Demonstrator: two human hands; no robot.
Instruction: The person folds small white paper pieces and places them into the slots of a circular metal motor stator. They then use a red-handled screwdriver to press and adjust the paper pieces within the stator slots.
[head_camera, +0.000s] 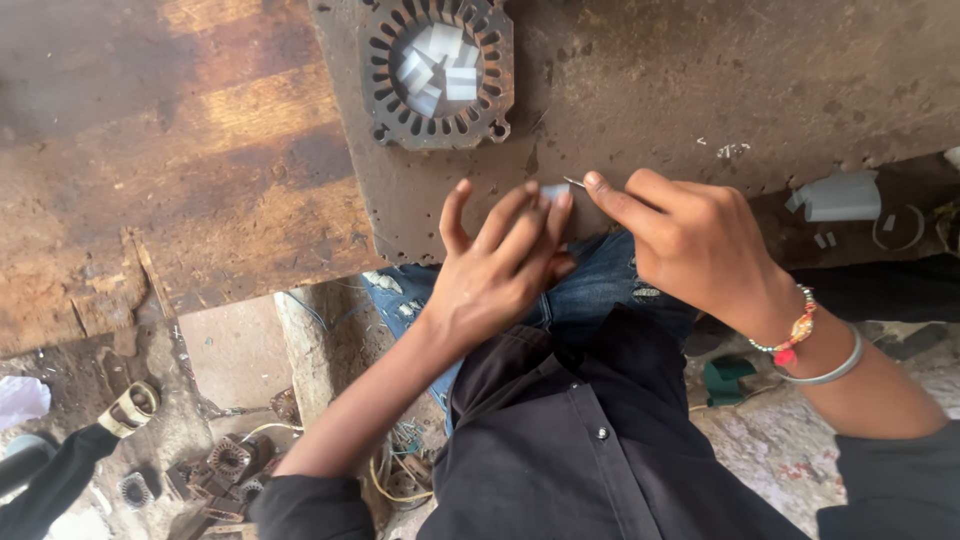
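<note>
A small pale slip of insulation paper (555, 190) lies on the near edge of the rusty metal plate (640, 110), pinned there under the fingertips of the left hand (495, 270). Just to its right, the right hand (690, 245) pinches a thin metal needle-like tool (574, 182) between thumb and forefinger, its tip touching the slip. To work the slip cleanly, it looks wise to keep it flat and steady under the left fingertips and to guide the tool with light, low strokes, so that the paper neither tears nor slides off the edge. The left hand reaches up from below with the wrist bent back, its fingers pressed close together on the slip and the thumb spread out to the side. The right hand comes in from the right, knuckles up, the other fingers curled under; a beaded bracelet and a metal bangle (835, 370) sit on its wrist. Farther up the plate rests a motor stator core (385, 70), its bore filled with more pale paper slips (437, 65).
</note>
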